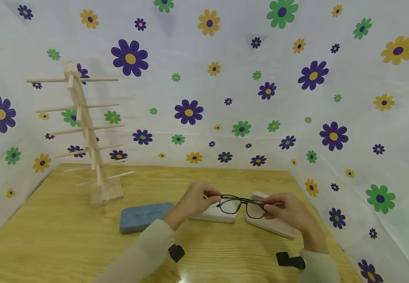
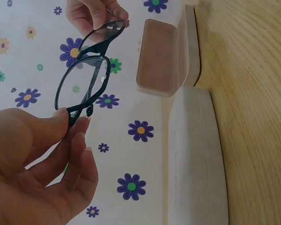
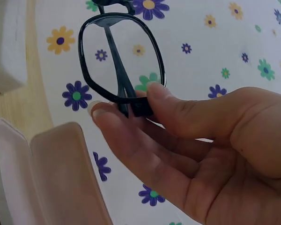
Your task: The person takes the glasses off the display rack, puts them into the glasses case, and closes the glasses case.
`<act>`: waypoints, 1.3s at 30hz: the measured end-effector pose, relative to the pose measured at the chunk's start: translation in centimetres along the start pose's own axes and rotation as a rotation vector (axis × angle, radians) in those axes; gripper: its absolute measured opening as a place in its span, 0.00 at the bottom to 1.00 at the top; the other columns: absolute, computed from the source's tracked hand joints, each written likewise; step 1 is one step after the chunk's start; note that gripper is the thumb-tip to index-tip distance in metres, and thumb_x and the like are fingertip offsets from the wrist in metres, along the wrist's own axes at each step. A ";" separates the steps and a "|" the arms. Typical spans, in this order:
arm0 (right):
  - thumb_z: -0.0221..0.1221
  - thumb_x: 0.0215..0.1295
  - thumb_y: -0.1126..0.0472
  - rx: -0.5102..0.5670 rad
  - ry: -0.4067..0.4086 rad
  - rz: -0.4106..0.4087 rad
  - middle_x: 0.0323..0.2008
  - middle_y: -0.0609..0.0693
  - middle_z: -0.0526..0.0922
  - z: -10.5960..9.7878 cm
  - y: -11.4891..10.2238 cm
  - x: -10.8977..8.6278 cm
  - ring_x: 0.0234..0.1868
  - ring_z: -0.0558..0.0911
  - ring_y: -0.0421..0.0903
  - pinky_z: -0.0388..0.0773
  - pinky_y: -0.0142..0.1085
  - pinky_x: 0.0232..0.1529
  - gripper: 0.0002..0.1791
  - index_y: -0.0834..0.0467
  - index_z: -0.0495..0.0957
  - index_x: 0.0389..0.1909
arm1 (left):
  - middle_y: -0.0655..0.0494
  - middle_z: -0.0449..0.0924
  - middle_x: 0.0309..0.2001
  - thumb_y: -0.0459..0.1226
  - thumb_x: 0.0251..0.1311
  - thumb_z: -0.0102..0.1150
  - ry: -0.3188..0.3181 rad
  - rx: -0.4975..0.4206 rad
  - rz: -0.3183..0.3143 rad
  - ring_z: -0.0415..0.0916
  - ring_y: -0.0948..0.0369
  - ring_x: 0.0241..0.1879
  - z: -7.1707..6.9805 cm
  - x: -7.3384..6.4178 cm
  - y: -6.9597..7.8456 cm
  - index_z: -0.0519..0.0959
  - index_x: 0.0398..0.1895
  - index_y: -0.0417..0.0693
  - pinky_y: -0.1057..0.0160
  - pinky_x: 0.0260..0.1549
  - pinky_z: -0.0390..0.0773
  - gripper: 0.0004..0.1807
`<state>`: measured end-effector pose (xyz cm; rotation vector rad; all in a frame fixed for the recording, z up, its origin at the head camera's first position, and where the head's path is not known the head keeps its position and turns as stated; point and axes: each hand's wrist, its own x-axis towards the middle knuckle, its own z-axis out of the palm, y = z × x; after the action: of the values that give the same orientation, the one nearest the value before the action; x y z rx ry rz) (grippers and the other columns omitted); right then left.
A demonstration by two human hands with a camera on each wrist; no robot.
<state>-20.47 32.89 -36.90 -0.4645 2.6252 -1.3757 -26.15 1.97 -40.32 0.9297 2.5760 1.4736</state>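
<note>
A pair of black-framed eyeglasses [image 1: 243, 201] is held up between both hands above the table. My left hand [image 1: 198, 199] pinches one outer corner of the frame between thumb and fingers; my right hand [image 1: 289, 211] pinches the opposite corner. In the right wrist view a temple arm crosses behind the lens of the eyeglasses [image 3: 84, 65], so it looks folded in. Below the right hand lies an open glasses case [image 1: 273, 226] with a pale pink inside, nothing in its visible part. A closed white glasses case [image 1: 215, 215] lies beneath the left hand and the eyeglasses.
To the left of the white case lies a blue glasses case [image 1: 142, 218], closed. A wooden rack [image 1: 87, 129] with several pegs stands at the back left of the wooden table [image 1: 66, 243]. Flower-patterned sheets [image 1: 176, 90] wall in the back and sides.
</note>
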 end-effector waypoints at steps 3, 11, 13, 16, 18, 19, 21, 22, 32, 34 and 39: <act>0.56 0.74 0.73 -0.032 -0.001 0.061 0.45 0.72 0.84 -1.1 0.9 -0.7 0.37 0.90 0.45 0.89 0.37 0.42 0.15 0.81 0.77 0.53 | 0.53 0.90 0.42 0.34 0.70 0.64 -0.009 0.007 -0.001 0.84 0.63 0.39 1.8 1.6 -0.1 0.90 0.45 0.44 0.69 0.38 0.82 0.08; 0.55 0.74 0.74 -0.016 0.003 0.198 0.44 0.69 0.83 -3.6 4.2 -2.4 0.38 0.90 0.47 0.89 0.38 0.43 0.15 0.83 0.75 0.53 | 0.52 0.90 0.38 0.32 0.69 0.65 -0.063 0.061 -0.028 0.81 0.69 0.32 6.8 5.5 0.7 0.90 0.42 0.42 0.74 0.33 0.80 0.06; 0.55 0.73 0.74 -0.022 0.023 0.246 0.44 0.68 0.84 -4.0 5.1 -2.7 0.38 0.90 0.48 0.89 0.39 0.42 0.15 0.83 0.75 0.54 | 0.53 0.90 0.37 0.32 0.68 0.65 -0.061 0.082 -0.036 0.81 0.69 0.32 8.0 6.2 0.8 0.90 0.42 0.41 0.74 0.32 0.80 0.07; 0.56 0.73 0.74 -0.024 0.042 0.299 0.45 0.65 0.84 -4.4 6.7 -3.1 0.38 0.89 0.46 0.89 0.39 0.42 0.16 0.83 0.74 0.55 | 0.53 0.90 0.37 0.32 0.68 0.65 -0.058 0.098 -0.061 0.82 0.68 0.32 9.6 7.1 0.7 0.90 0.41 0.40 0.74 0.33 0.80 0.06; 0.57 0.72 0.74 -0.004 0.035 0.324 0.44 0.63 0.85 -4.3 7.7 -3.2 0.38 0.89 0.44 0.89 0.38 0.43 0.17 0.83 0.74 0.55 | 0.53 0.90 0.36 0.31 0.67 0.65 -0.057 0.099 -0.094 0.81 0.67 0.32 10.4 7.3 0.5 0.90 0.40 0.41 0.72 0.33 0.80 0.05; 0.58 0.72 0.73 0.005 0.027 0.328 0.44 0.61 0.85 -4.3 8.2 -3.2 0.38 0.89 0.43 0.88 0.37 0.43 0.18 0.84 0.74 0.55 | 0.53 0.89 0.35 0.30 0.67 0.65 -0.062 0.099 -0.117 0.81 0.66 0.32 10.7 7.4 0.3 0.90 0.38 0.41 0.71 0.32 0.80 0.05; 0.59 0.71 0.74 0.035 0.014 0.338 0.42 0.59 0.86 -4.1 8.8 -3.2 0.38 0.89 0.43 0.88 0.37 0.43 0.18 0.85 0.73 0.54 | 0.53 0.89 0.34 0.29 0.66 0.65 -0.064 0.100 -0.144 0.81 0.65 0.31 11.2 7.5 0.1 0.90 0.37 0.41 0.70 0.32 0.80 0.05; 0.59 0.71 0.73 0.045 0.017 0.348 0.41 0.58 0.87 -3.9 9.1 -3.1 0.38 0.89 0.43 0.88 0.37 0.43 0.18 0.85 0.73 0.53 | 0.52 0.89 0.35 0.29 0.66 0.65 -0.068 0.103 -0.146 0.81 0.65 0.32 11.5 7.5 0.0 0.90 0.37 0.41 0.70 0.32 0.81 0.05; 0.62 0.68 0.73 0.053 0.207 0.491 0.35 0.53 0.88 -3.5 9.5 -2.5 0.34 0.87 0.41 0.88 0.36 0.38 0.15 0.81 0.78 0.49 | 0.49 0.91 0.42 0.26 0.65 0.64 -0.091 0.174 -0.073 0.88 0.59 0.39 12.7 7.8 0.3 0.90 0.43 0.40 0.71 0.35 0.83 0.09; 0.63 0.67 0.73 0.049 0.238 0.504 0.34 0.51 0.88 -3.4 9.4 -2.5 0.33 0.86 0.40 0.88 0.36 0.37 0.14 0.80 0.79 0.48 | 0.50 0.91 0.42 0.26 0.64 0.64 -0.090 0.182 -0.080 0.87 0.59 0.40 13.0 7.8 0.4 0.89 0.44 0.39 0.71 0.36 0.83 0.09; 0.65 0.66 0.71 0.040 0.236 0.509 0.33 0.50 0.88 -3.6 9.5 -2.6 0.32 0.84 0.40 0.86 0.35 0.36 0.13 0.79 0.80 0.47 | 0.51 0.90 0.43 0.25 0.64 0.64 -0.083 0.194 -0.090 0.87 0.60 0.41 13.3 7.8 0.3 0.89 0.45 0.40 0.71 0.37 0.83 0.10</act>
<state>-20.97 41.66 -42.69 0.3741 2.6155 -1.3637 -28.27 16.38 -45.45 0.8598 2.6963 1.1543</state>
